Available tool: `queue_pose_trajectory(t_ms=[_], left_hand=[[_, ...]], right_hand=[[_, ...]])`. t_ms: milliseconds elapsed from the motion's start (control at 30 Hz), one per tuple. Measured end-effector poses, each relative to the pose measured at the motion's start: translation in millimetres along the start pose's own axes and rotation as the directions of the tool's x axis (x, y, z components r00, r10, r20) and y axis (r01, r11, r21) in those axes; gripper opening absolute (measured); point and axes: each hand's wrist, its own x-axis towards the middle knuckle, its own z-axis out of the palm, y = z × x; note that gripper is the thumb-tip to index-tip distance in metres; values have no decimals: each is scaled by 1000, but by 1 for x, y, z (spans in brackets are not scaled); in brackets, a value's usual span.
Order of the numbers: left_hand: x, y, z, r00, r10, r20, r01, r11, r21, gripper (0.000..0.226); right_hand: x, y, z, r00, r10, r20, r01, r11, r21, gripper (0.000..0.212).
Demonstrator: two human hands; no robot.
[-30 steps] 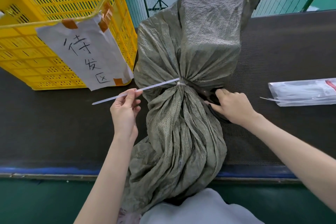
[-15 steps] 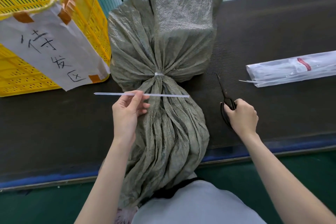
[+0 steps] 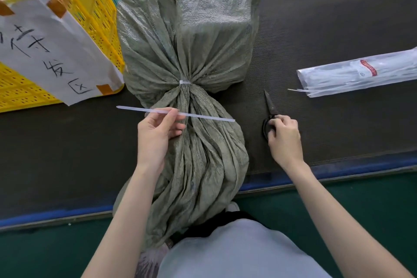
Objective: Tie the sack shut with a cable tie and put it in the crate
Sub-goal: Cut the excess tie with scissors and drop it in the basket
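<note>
A grey-green woven sack (image 3: 187, 36) lies on the dark ribbed table (image 3: 327, 29), its coarse cloth gathered into tight pleats at a neck cinched by a thin white cable tie (image 3: 185, 83). The loose mouth of the sack fans out toward the near edge and hangs over it. The left hand (image 3: 155, 135) pinches a flat, translucent white strip (image 3: 176, 114) between thumb and fingertips, holding it crosswise just above the sack's near folds. The right hand (image 3: 284, 137) rests on the table to the right of the sack, fingers curled round the black looped handles of slim pointed scissors (image 3: 269, 110). Far left stands a yellow perforated plastic crate (image 3: 99, 13) with a taped paper sign (image 3: 52, 52). Far right lies a clear plastic packet (image 3: 361, 74) of ties.
</note>
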Motion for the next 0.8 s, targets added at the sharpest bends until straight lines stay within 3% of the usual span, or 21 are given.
queue_pose_trajectory(t_ms=[133,267,433,600,800], left_hand=[[-9,2,-1,1000,16,-2,-16,1000,-1,7],[-27,8,-12,998,52,-33,-52,999,7,8],[-57,7,-51,987,59,-150,-63,998,-27,10],[-97,-12,-105,950,-14,-313,-25,993,-119,14],[-178,-64,-176,841,-208,-500,56,952,-302,15]], right_hand=[[-22,-50,-15,978,-207,-13,195,898,395,18],[-35,-90,-31,966,-255,36,186,787,588,17],[-56,-125,-32,903,-400,158,212,734,645,9],[-96,-165,-22,823,-457,338,91,693,715,7],[-167,-193,17,636,-499,589,55,790,610,26]])
